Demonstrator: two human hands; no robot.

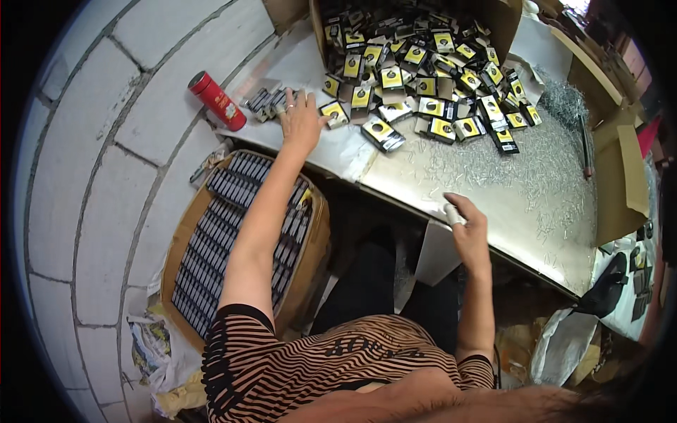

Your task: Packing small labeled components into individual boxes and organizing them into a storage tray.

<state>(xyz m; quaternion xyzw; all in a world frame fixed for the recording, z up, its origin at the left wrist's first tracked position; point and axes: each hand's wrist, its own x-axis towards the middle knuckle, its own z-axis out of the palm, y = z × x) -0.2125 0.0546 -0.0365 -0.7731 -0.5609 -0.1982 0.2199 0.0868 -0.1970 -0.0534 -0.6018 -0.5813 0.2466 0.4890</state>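
My left hand (301,125) reaches over the table's left part, fingers spread and pointing away from me. Its fingertips are at a small group of little boxes (262,104) lying side by side; whether they press on them I cannot tell. Beside its thumb lies a yellow-and-black small box (334,114). My right hand (470,229) hovers at the table's front edge, index finger and thumb apart, nothing visible between them. A white wrapping (453,213) covers a digit of that hand. Loose small metal pins (493,176) are scattered over the tabletop in front of it.
A heap of yellow-and-black boxes (391,76) spills from a large carton (509,28) at the back. A red flask (218,102) stands at the left by the white block wall (99,92). Below my left arm, a carton (176,271) holds rows of packed boxes. A dark rod (586,148) lies at right.
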